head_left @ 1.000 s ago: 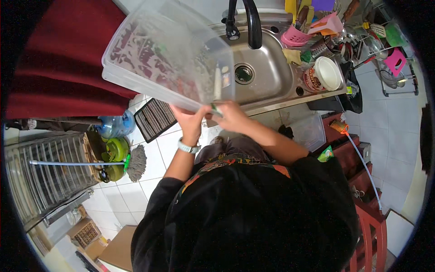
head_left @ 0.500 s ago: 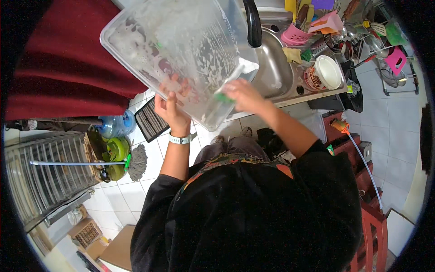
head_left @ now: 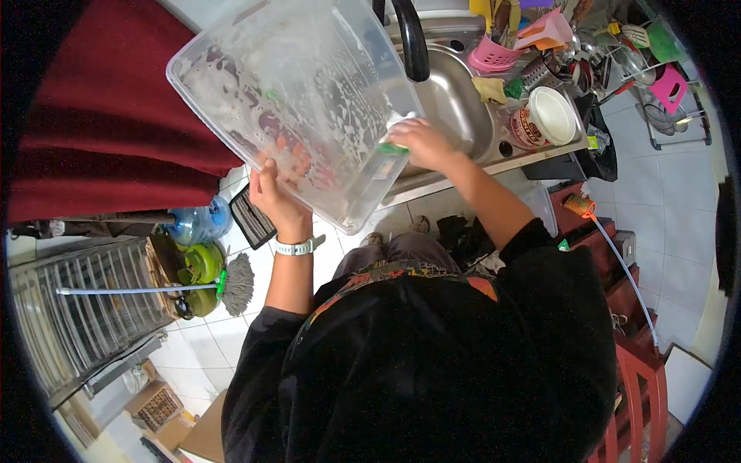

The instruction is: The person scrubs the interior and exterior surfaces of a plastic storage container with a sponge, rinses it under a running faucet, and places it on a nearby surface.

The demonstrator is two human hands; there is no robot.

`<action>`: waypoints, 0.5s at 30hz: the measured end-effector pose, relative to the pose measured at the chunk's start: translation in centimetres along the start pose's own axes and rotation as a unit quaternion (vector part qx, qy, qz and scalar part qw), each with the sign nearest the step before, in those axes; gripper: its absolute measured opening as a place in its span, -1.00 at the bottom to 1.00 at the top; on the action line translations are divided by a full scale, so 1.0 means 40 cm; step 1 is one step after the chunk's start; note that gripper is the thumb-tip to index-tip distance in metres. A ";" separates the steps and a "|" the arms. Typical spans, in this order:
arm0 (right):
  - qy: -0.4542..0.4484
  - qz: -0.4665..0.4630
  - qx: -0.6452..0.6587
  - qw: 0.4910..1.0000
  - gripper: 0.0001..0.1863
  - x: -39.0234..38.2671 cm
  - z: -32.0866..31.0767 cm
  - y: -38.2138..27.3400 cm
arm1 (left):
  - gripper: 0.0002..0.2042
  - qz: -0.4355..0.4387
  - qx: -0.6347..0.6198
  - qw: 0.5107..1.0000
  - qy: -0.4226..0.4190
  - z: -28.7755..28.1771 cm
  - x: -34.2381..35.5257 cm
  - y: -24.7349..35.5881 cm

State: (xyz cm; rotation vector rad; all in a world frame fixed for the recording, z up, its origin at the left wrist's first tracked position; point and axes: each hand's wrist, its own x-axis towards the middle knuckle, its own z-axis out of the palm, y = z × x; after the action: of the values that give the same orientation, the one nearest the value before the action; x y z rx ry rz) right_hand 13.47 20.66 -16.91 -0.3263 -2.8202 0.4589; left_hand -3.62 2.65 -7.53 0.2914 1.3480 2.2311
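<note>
A large clear plastic bin [head_left: 324, 85], streaked with white suds, is tilted up in front of me, partly over the sink. My left hand [head_left: 279, 202] grips its near-left rim, thumb outside and fingers showing blurred through the plastic. A pale watch sits on that wrist. Closed around a green-edged scrubbing sponge [head_left: 393, 148], my right hand [head_left: 426, 143] presses against the bin's right side wall. White foam gathers beside those fingers.
Behind the bin are a steel sink [head_left: 455, 96] and black faucet [head_left: 411, 38]. A white tub [head_left: 552, 116], pink utensil basket [head_left: 494, 55] and yellow cloth [head_left: 489, 89] stand right. A mop [head_left: 238, 284], blue water bottle [head_left: 202, 220] and dark red curtain [head_left: 116, 100] are left.
My right hand and the sponge have shifted slightly up and right along the bin's side wall. The bin and my left hand have moved a little left and down in the picture.
</note>
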 end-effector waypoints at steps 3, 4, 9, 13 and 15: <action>-0.032 -0.023 0.009 0.999 -0.69 0.028 -0.025 -0.057 | -0.60 0.031 -0.054 0.998 0.013 0.003 0.012 -0.018; -0.049 -0.066 0.006 0.997 -0.72 0.037 -0.026 -0.116 | -0.61 0.043 -0.057 0.997 0.023 0.009 0.015 -0.022; 0.077 -0.104 0.055 0.990 -0.69 0.042 0.024 -0.202 | -0.57 0.053 0.016 0.998 0.002 0.013 0.019 0.006; 0.003 -0.024 0.017 1.000 -0.66 0.003 -0.058 -0.038 | -0.51 -0.002 0.075 0.996 -0.048 -0.007 0.051 0.070; -0.027 -0.017 0.015 0.999 -0.64 0.013 -0.082 -0.036 | -0.46 -0.013 -0.036 0.988 -0.148 -0.031 0.074 0.084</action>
State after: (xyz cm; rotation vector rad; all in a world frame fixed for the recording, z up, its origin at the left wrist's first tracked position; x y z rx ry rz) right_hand 13.68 20.38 -13.29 -0.2636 -2.8621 0.5104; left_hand -7.72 2.03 -5.42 0.5517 1.1044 2.1111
